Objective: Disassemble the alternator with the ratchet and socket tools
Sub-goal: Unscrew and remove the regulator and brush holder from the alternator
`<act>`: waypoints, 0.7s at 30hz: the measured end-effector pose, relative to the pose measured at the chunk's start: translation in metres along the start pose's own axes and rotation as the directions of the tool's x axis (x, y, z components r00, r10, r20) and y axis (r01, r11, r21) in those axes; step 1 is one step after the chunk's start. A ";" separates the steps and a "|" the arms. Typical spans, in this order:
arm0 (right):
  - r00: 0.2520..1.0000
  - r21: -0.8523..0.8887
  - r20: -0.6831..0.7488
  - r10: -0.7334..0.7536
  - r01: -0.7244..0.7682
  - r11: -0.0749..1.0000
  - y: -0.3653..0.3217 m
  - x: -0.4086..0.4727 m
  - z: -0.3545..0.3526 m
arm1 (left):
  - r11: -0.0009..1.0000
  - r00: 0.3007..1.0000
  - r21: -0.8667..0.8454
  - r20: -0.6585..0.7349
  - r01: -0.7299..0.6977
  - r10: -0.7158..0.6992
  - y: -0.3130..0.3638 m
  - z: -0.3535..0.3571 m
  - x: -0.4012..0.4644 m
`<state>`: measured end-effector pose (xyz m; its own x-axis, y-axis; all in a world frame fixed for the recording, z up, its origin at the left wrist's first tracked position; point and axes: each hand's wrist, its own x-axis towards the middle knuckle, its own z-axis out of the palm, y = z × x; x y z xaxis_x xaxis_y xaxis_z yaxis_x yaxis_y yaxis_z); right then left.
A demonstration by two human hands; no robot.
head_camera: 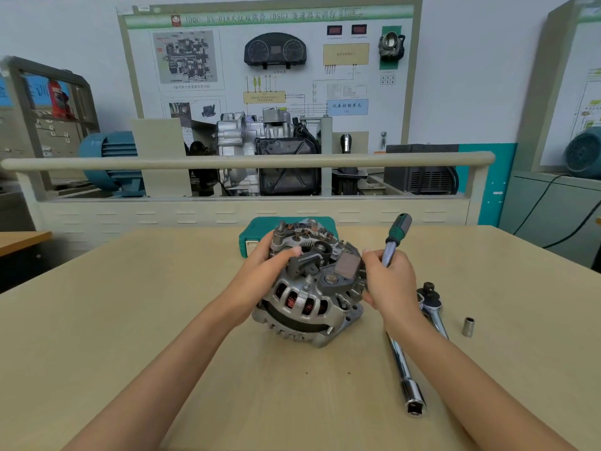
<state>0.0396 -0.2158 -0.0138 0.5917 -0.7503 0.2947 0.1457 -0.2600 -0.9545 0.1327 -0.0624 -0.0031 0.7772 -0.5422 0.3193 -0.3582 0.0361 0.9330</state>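
Observation:
The grey alternator (309, 288) sits tilted on the wooden table, its rear electrical parts facing up and copper windings showing through the vents. My left hand (260, 271) grips its left side, thumb over the black plastic part on top. My right hand (388, 281) holds a ratchet with a green-and-black handle (398, 231) by its metal shaft, handle pointing up and away, at the alternator's right edge. The tool's head is hidden behind my hand.
A long chrome extension bar with a socket end (413, 400) lies right of the alternator. A second ratchet (431, 301) and a small loose socket (467, 327) lie further right. A green tool case (250, 239) stands behind the alternator. A training bench with a rail lies beyond the table.

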 end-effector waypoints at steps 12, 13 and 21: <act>0.999 0.062 0.021 0.031 -0.032 0.998 0.002 0.032 0.004 | 0.954 0.978 0.296 -0.187 -0.038 0.097 -0.002 0.022 -0.022; 0.999 0.065 0.032 0.023 -0.026 0.998 0.001 0.034 0.005 | 0.940 0.966 0.338 -0.224 -0.044 0.126 -0.003 0.026 -0.026; 0.993 0.144 0.104 0.048 -0.063 0.988 -0.009 0.042 0.012 | 0.860 0.858 0.487 -0.368 -0.152 0.360 -0.017 0.042 -0.052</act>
<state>0.0729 -0.2372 0.0063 0.6773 -0.6947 0.2423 0.2209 -0.1222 -0.9676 0.0762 -0.0701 -0.0430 0.7280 -0.1436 0.6704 -0.6781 -0.2953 0.6731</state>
